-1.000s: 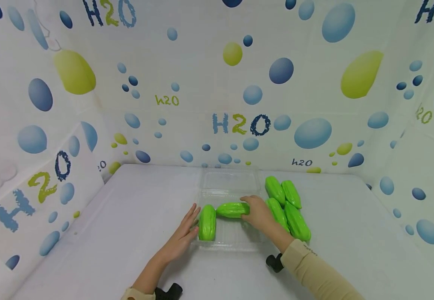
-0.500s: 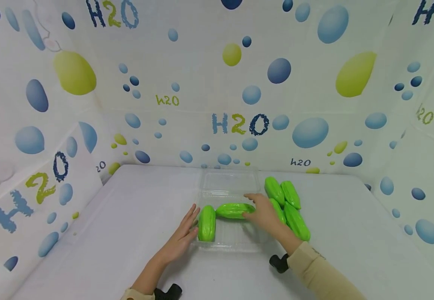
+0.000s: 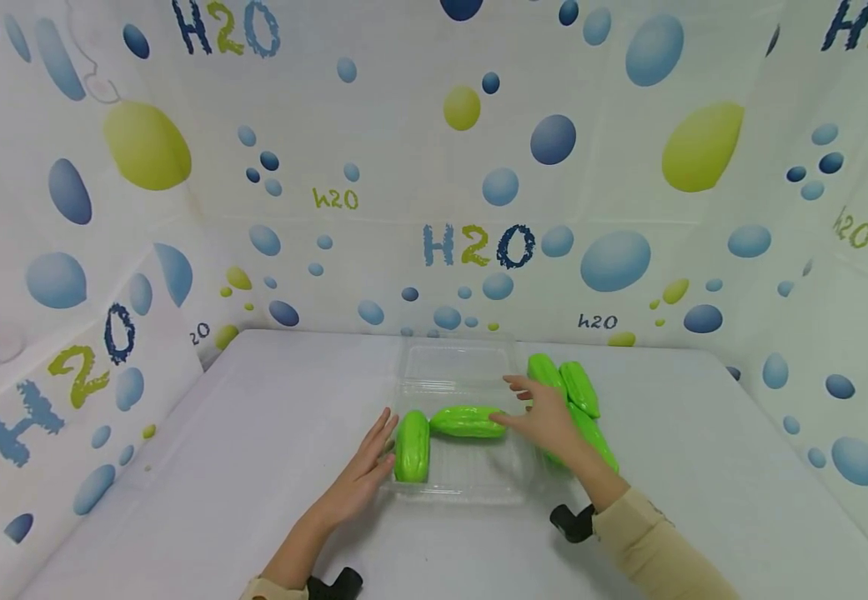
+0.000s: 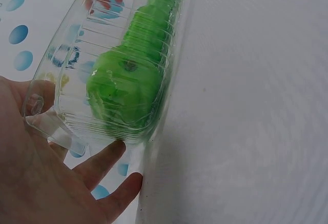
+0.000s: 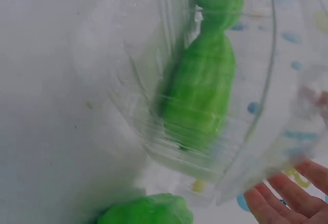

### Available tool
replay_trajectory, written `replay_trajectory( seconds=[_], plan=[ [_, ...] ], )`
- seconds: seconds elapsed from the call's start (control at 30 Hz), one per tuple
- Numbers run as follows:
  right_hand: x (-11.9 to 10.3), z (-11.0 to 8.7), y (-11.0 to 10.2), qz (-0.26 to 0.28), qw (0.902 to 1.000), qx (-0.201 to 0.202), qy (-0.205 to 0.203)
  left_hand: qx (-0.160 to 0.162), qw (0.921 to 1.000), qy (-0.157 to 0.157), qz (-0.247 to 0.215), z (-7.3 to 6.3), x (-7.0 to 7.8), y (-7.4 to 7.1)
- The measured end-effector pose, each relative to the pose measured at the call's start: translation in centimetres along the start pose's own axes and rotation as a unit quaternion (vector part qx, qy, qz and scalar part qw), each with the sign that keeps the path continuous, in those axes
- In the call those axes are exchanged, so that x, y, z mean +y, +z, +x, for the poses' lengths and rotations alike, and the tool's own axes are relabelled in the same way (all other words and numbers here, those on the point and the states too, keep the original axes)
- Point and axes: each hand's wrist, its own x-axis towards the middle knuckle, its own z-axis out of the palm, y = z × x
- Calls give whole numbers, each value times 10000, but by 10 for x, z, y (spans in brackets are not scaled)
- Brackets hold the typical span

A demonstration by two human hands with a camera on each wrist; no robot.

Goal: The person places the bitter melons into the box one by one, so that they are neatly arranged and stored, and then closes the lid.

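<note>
On the table stands a clear plastic clamshell box [image 3: 479, 477], its lid [image 3: 459, 362] folded back away from me. Two glossy green oblong vegetables lie inside, their kind unclear. One vegetable [image 3: 412, 450] points lengthwise along the left wall; the other vegetable [image 3: 464, 422] lies crosswise, its left end by the first. My left hand [image 3: 362, 468] rests against the box's left side with extended fingers, also seen in the left wrist view, where the hand [image 4: 51, 178] touches the plastic. My right hand [image 3: 554, 418], fingers spread, hovers over the box's right side near the crosswise vegetable, holding nothing.
Several more green vegetables [image 3: 582, 389] lie in a cluster right of the box, partly hidden by the right hand. The white table [image 3: 283, 417] ends at a patterned sheet [image 3: 373, 250] behind. Black wrist-worn devices [image 3: 574, 523] sit below both wrists.
My right hand has let go of the crosswise vegetable and shifted right toward the cluster, its fingers opening. The left hand has stayed against the box.
</note>
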Motion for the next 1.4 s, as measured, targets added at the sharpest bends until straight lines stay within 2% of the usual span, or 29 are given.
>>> replay_trajectory(
  seconds=[0.13,0.67,0.83,1.03,1.4],
  plan=[
    [2,-1,-8,166,9998,91,-7,7,10000,8,-2,0,0,0],
    [5,-14,-35,698,9971,-29,288,20,10000,-13,-38,-1,3,1],
    [10,-20,-46,669,9974,136,235,23,10000,-10,42,-2,4,1],
    [19,-25,-58,456,9978,322,357,17,10000,-16,78,-2,4,1],
    [36,-42,-67,264,9970,556,476,37,10000,43,52,-1,3,1]
  ],
)
